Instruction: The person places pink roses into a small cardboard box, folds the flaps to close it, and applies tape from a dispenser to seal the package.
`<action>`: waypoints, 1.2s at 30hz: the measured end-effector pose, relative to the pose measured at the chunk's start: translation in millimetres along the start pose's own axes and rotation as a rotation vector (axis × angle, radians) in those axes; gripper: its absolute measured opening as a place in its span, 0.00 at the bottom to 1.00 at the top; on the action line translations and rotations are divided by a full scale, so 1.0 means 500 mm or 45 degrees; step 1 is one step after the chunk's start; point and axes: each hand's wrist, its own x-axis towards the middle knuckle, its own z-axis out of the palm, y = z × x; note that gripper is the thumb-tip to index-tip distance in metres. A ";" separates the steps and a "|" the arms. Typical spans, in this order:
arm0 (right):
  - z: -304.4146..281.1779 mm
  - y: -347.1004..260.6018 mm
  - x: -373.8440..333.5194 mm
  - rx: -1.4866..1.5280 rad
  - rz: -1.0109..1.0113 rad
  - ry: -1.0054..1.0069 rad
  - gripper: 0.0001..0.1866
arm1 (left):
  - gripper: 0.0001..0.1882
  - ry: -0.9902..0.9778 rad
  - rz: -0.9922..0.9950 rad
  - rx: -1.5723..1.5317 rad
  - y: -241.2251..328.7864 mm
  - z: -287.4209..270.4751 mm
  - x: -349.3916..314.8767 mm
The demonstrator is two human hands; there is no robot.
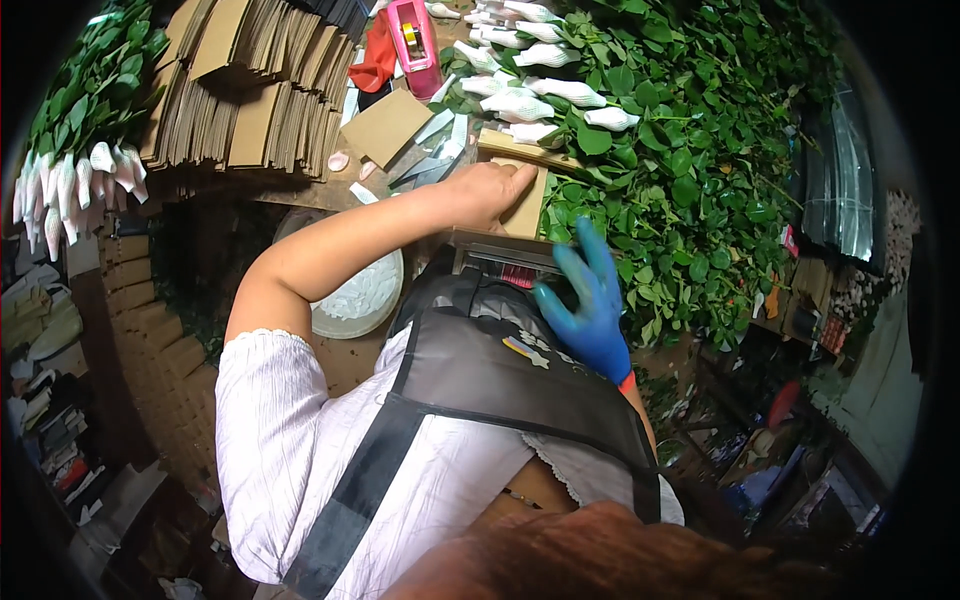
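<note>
My bare left hand (488, 196) reaches across to the table's near edge, its fingers closed at a tan cardboard piece (527, 207). Part of that cardboard is hidden under the hand. My right hand (592, 312), in a blue glove with an orange cuff, is held just right of the cardboard with its fingers spread and nothing in them. Right behind it lies a big heap of green leafy stems (690, 190). White mesh-sleeved flower heads (515, 100) lie at the stems' left end, beyond my left hand.
Stacks of cardboard sheets (260, 120) stand at the back left, beside a bunch of sleeved flowers (80, 185). A pink tape dispenser (415, 50) sits at the back with a red cloth (374, 55). A loose cardboard sheet (387, 128) lies nearer. Below my left forearm is a round pale tub (396, 290).
</note>
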 end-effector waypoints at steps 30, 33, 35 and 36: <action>0.014 0.152 0.309 -0.549 0.272 -0.780 0.36 | 0.20 0.648 0.480 0.289 0.006 0.098 -0.080; 0.006 0.160 0.303 -0.570 0.405 -0.963 0.42 | 0.20 0.671 0.487 0.281 0.004 0.103 -0.077; 0.006 0.148 0.297 -0.711 0.496 -0.935 0.47 | 0.20 0.685 0.485 0.279 0.001 0.110 -0.074; 0.006 0.147 0.295 -0.612 0.477 -0.786 0.48 | 0.20 0.703 0.497 0.277 0.000 0.111 -0.074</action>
